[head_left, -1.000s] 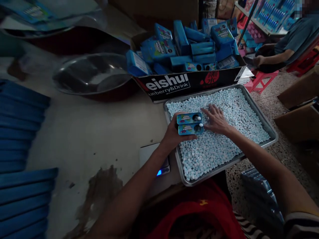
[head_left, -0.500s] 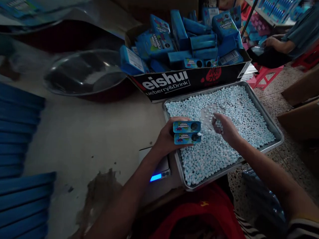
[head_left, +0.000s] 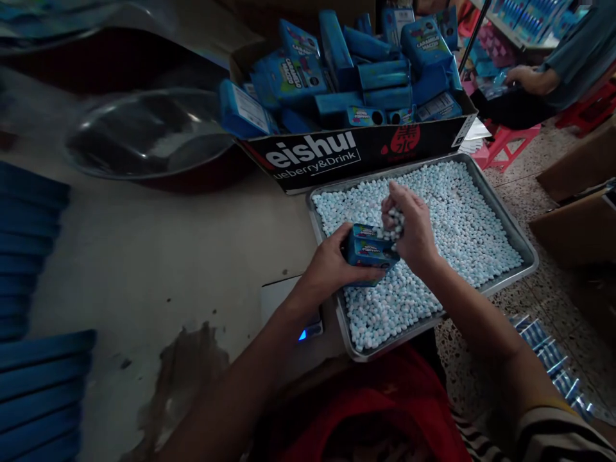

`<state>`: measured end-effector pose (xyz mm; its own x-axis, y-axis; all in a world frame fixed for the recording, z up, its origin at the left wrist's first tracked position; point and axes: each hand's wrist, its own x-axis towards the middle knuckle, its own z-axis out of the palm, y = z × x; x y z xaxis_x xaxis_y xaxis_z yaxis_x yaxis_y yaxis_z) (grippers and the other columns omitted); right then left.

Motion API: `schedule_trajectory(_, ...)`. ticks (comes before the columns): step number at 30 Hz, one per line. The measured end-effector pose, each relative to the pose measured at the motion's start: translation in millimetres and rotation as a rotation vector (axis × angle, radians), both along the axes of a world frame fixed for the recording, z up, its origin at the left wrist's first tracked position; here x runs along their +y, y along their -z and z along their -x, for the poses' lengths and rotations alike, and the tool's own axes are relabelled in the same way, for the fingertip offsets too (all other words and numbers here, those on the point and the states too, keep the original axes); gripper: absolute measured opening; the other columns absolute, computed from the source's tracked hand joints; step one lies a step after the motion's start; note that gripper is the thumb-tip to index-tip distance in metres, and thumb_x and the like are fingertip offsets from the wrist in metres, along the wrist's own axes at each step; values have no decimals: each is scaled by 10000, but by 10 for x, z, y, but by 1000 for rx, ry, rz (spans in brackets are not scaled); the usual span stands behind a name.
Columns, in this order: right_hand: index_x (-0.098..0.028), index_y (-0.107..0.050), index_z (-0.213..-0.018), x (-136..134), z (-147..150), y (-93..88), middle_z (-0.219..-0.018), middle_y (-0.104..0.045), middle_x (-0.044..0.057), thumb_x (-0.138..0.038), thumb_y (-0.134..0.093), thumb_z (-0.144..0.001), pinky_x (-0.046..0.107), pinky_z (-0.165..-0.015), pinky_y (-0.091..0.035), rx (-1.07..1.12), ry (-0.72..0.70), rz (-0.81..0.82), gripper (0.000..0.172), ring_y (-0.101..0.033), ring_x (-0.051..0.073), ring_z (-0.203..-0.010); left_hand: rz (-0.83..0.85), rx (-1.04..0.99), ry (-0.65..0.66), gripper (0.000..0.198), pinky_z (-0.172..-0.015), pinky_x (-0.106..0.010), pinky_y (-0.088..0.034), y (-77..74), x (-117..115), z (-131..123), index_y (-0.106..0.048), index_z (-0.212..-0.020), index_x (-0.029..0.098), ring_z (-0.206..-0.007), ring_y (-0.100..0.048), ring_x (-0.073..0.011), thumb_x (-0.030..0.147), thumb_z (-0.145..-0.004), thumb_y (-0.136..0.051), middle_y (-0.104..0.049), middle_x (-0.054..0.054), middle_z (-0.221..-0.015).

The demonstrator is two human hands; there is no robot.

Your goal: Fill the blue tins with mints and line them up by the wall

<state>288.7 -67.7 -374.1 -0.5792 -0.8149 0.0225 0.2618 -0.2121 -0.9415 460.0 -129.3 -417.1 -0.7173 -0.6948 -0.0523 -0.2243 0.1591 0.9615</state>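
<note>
My left hand (head_left: pixel 332 260) grips two small blue candy boxes (head_left: pixel 368 249) stacked one on the other, their printed ends turned toward my right hand. Closed around a small heap of candies (head_left: pixel 395 221), my right hand (head_left: pixel 412 224) is at the end of the upper box, over its hole. Below both hands lies a metal tray (head_left: pixel 528 263) spread with pale blue and white candies (head_left: pixel 462 224). Partly behind my left forearm is a digital scale (head_left: pixel 312 328) with a lit blue display.
Behind the tray stands a black carton (head_left: pixel 327 154) heaped with blue candy boxes (head_left: pixel 430 42). A large metal basin (head_left: pixel 144 138) is at the back left, and blue stacks (head_left: pixel 43 385) line the left edge. A co-worker's hand (head_left: pixel 529 80) shows at the upper right.
My right hand has come left from the tray to the boxes, carrying candies. My left hand has tilted the boxes and shifted slightly right.
</note>
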Motion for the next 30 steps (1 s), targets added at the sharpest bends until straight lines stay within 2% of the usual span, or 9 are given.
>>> schedule_trajectory(6, -242, -523, -679, 148, -143, -126, -679, -490, -43, -724, -775, -945, 289, -532, -370, 22, -40, 47, 606, -418, 89, -544, 165, 32, -161, 752, -850, -348, -599, 77, 98, 155, -657, -1162, 235, -997, -738, -280, 398, -564, -1081, -747, -12, -1047)
schedule_trajectory(12, -269, -440, -735, 136, 283, 25, -648, -423, -63, -823, -718, -915, 265, -483, -336, -69, 299, 22, 646, -373, 104, -541, 326, 166, -211, 768, -1080, -435, -596, 192, 102, 206, -646, -1262, 254, -1180, -728, -310, 280, -610, -1052, -742, -44, -1226)
schedule_trajectory(15, -275, -462, -724, 212, 644, 238, -648, -457, -58, -852, -723, -862, 279, -519, -370, -45, 343, -70, 648, -406, 118, -547, 165, 220, -212, 777, -1069, -446, -612, 199, 68, 157, -647, -1211, 244, -1183, -732, -317, 334, -577, -1087, -746, -56, -1216)
schedule_trajectory(17, -266, -579, -713, 328, 776, 348, -708, -585, -12, -796, -755, -837, 322, -665, -487, 158, 284, -182, 572, -549, 157, -657, -38, 269, -162, 818, -1026, -430, -636, 196, 64, 157, -635, -1178, 240, -1151, -747, -306, 357, -528, -1117, -759, -55, -1196)
schedule_trajectory(19, -249, -734, -782, 484, 812, 393, -955, -760, 67, -652, -810, -806, 417, -936, -550, 455, 194, -285, 411, -706, 252, -968, -253, 309, -87, 849, -981, -420, -656, 195, 87, 194, -622, -1154, 233, -1106, -765, -296, 345, -482, -1130, -773, -55, -1171)
schedule_trajectory(22, -268, -832, -1056, 729, 747, 352, -1378, -775, 96, -439, -796, -780, 510, -1149, -492, 644, -19, -323, 327, -652, 350, -1378, -451, 352, -85, 869, -927, -379, -658, 202, 163, 284, -588, -1094, 226, -1036, -777, -268, 305, -418, -1129, -779, -30, -1105)
schedule_trajectory(24, -279, -774, -1266, 857, 645, 311, -1445, -749, 101, -399, -805, -762, 476, -1034, -564, 566, -229, -316, 519, -695, 331, -1305, -466, 367, -137, 876, -904, -344, -644, 206, 219, 325, -565, -1077, 229, -1006, -773, -243, 302, -405, -1121, -771, -8, -1081)
schedule_trajectory(26, -262, -683, -1367, 929, 494, 305, -1382, -758, 109, -418, -890, -710, 394, -811, -588, 510, -361, -350, 706, -746, 267, -1023, -427, 355, -170, 873, -878, -314, -628, 202, 270, 331, -552, -1086, 235, -985, -764, -224, 322, -422, -1112, -762, 5, -1068)
schedule_trajectory(30, -246, -650, -1149, 915, 126, 393, -933, -735, -5, -472, -970, -673, 313, -611, -435, 627, -127, -446, 617, -592, 162, -662, -319, 304, -242, 900, -843, -280, -607, 172, 375, 263, -543, -1122, 251, -991, -756, -223, 411, -437, -1105, -745, 7, -1057)
